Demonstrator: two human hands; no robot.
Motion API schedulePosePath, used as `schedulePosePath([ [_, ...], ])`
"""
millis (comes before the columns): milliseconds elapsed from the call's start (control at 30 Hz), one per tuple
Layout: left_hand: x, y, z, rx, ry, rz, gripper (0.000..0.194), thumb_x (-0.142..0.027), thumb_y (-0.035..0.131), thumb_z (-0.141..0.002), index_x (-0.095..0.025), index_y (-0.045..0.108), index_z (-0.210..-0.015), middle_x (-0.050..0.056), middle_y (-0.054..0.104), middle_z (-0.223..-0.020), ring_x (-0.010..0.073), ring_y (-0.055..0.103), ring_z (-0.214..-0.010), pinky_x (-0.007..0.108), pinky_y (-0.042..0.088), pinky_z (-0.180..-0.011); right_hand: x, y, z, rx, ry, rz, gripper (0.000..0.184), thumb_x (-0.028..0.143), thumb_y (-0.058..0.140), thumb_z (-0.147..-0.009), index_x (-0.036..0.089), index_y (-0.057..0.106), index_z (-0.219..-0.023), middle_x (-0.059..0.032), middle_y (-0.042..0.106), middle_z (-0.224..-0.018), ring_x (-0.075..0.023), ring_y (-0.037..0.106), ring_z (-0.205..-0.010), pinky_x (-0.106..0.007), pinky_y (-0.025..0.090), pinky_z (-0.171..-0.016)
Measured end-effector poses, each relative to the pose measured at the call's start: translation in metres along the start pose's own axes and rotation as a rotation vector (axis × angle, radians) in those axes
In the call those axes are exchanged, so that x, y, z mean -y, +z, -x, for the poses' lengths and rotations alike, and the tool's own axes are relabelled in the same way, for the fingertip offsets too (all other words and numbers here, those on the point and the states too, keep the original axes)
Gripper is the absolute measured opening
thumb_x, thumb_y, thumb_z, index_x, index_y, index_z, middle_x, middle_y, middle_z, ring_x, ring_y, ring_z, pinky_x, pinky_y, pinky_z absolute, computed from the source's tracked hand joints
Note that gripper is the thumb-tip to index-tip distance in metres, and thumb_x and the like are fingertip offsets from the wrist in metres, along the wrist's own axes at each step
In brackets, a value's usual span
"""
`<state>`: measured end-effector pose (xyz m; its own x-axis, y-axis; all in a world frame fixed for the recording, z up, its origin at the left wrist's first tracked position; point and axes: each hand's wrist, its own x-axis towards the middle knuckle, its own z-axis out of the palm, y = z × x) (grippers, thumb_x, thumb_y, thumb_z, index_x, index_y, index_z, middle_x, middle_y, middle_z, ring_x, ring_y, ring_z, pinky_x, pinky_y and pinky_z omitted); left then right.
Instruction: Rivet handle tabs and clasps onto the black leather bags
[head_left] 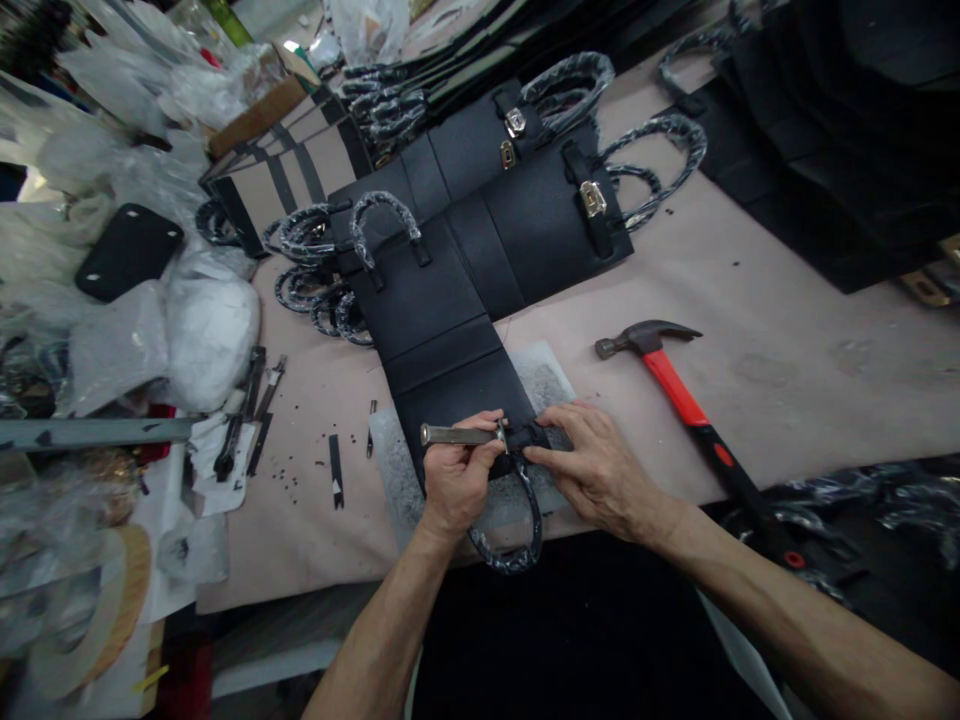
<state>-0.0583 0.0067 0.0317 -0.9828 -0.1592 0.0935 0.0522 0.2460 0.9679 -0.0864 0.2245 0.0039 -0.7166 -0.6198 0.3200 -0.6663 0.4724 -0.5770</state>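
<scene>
A black leather bag panel [442, 345] lies flat in front of me, its near end on a speckled white board [401, 480]. My left hand [459, 480] is closed around a metal punch [461, 435], whose tip is over the panel's near end. Beside it, my right hand [600, 465] touches a small black strap [527, 433] there, thumb and index finger close together; what lies between them is hard to make out. A plastic-wrapped handle [514, 560] hangs toward me from the panel. To the right lies a claw hammer [675, 385] with a red and black grip.
More black bag panels [525, 225] with gold clasps and wrapped handles lie behind. A stack of black pieces [810, 170] covers the back right. Small tools [244, 415], a black strip [335, 470] and plastic bags [202, 330] are on the left.
</scene>
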Motion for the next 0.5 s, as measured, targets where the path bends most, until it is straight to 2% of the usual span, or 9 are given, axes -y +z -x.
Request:
schedulePosePath([
  [200, -0.0012, -0.001, -0.0009, 0.021, -0.01, -0.014, 0.009, -0.017, 0.071, -0.091, -0.018, 0.074, -0.099, 0.01, 0.079, -0.114, 0.0238, 0.077, -0.103, 0.042, 0.06, -0.103, 0.0012, -0.0006, -0.0004, 0.015, 0.005, 0.005, 0.047, 0.006, 0.055, -0.083, 0.029, 0.071, -0.122, -0.0115, 0.049, -0.135, -0.0317, 0.049, -0.128, -0.061, 0.038, -0.115],
  [500, 0.0012, 0.0003, -0.0014, -0.009, -0.042, 0.023, 0.01, -0.018, 0.072, -0.091, -0.018, 0.074, -0.101, 0.009, 0.079, -0.114, 0.0229, 0.076, -0.105, 0.038, 0.061, -0.101, 0.0002, -0.0016, -0.0011, 0.003, -0.021, -0.017, 0.045, 0.005, 0.055, -0.084, 0.024, 0.07, -0.121, -0.0142, 0.048, -0.136, -0.0339, 0.047, -0.129, -0.065, 0.039, -0.111],
])
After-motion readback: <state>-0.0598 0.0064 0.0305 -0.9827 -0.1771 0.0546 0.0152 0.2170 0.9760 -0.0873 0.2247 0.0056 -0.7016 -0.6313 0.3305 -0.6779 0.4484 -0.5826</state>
